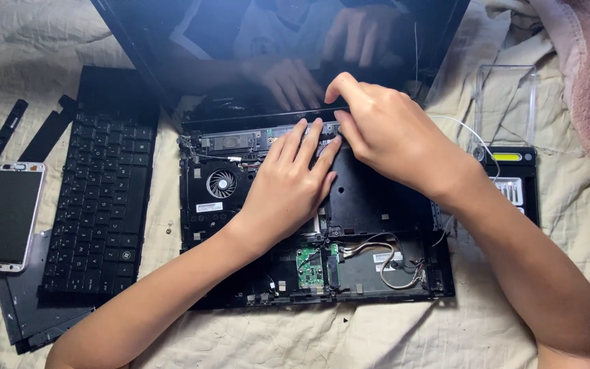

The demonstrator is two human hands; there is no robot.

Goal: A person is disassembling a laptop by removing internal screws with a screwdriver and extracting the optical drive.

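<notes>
Opened laptop base (377, 273): our left hand (288, 188) flat, right hand (384, 126) pinching the hinge strip (240, 141); next, we judge, careful lifting.

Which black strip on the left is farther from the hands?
The outer strip, the narrower one at the far left edge above the phone. The wider strip lies beside the loose keyboard, closer to the left hand and right hand.

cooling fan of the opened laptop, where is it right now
In the head view the cooling fan sits in the left part of the opened laptop base, just left of the left hand and right of the detached keyboard.
</notes>
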